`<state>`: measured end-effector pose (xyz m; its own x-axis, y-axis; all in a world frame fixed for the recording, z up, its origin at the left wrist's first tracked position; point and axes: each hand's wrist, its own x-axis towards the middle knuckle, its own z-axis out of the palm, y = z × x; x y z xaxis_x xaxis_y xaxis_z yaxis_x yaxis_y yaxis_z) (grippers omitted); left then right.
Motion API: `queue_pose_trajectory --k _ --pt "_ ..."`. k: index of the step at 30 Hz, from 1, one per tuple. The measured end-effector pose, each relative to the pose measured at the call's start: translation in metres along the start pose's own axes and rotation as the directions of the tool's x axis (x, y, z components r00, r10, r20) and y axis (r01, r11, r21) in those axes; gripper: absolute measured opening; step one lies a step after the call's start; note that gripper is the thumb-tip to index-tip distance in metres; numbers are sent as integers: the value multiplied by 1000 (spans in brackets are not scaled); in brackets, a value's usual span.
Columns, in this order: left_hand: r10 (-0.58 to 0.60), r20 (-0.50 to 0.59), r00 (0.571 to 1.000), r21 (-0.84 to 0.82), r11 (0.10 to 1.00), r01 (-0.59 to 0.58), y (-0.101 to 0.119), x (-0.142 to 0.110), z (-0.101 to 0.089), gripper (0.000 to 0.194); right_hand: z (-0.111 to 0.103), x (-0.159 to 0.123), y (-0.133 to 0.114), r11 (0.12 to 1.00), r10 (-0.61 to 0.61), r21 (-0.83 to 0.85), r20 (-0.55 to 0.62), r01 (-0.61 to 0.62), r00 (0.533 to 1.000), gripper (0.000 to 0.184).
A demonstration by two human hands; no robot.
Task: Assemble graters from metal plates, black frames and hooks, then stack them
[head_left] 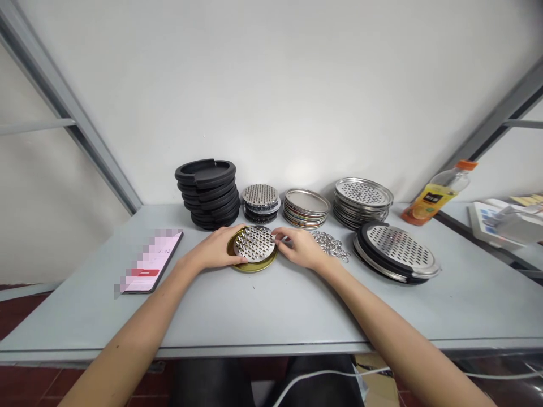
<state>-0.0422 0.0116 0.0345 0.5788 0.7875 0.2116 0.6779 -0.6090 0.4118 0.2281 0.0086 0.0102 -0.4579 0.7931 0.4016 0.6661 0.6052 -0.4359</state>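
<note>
A round perforated metal grater plate [254, 244] sits inside a shallow gold-coloured round dish [254, 267] on the table before me. My left hand [215, 247] curves around the dish's left side, thumb along the front of the plate and fingers behind. At the right edge of the plate, my right hand [299, 246] has thumb and index finger bent together in a pinch; what lies between the fingertips is too small to make out. Just behind that hand is a loose pile of metal wire clips [333, 246], partly covered by it.
Along the wall stand stacks of black rings [207, 195], small grater plates [261, 198], round metal discs [307, 203] and large grater plates [363, 195]. Black-rimmed grater assemblies [399, 251] lie at right, near a tilted orange drink bottle [439, 195]. A phone [155, 265] is at left.
</note>
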Motion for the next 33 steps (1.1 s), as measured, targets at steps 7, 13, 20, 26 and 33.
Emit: queue_pose_trajectory --k 7,13,20,26,33 --pt "13 7 1000 -39 999 -13 -8 1 4 79 10 3 -5 976 96 203 -49 -84 994 26" --pt "-13 10 1000 -40 999 13 -10 1 6 81 19 8 -3 906 241 364 -31 -214 970 33" --pt "85 96 992 -182 981 -66 1 0 -7 84 21 9 2 864 233 451 38 -224 972 34" --pt "130 100 986 -171 979 -112 -2 -1 -7 95 23 9 5 859 229 466 24 -214 973 35" --pt "98 103 990 -151 985 -82 -4 -1 -6 93 23 7 -1 905 203 385 -13 -183 979 32"
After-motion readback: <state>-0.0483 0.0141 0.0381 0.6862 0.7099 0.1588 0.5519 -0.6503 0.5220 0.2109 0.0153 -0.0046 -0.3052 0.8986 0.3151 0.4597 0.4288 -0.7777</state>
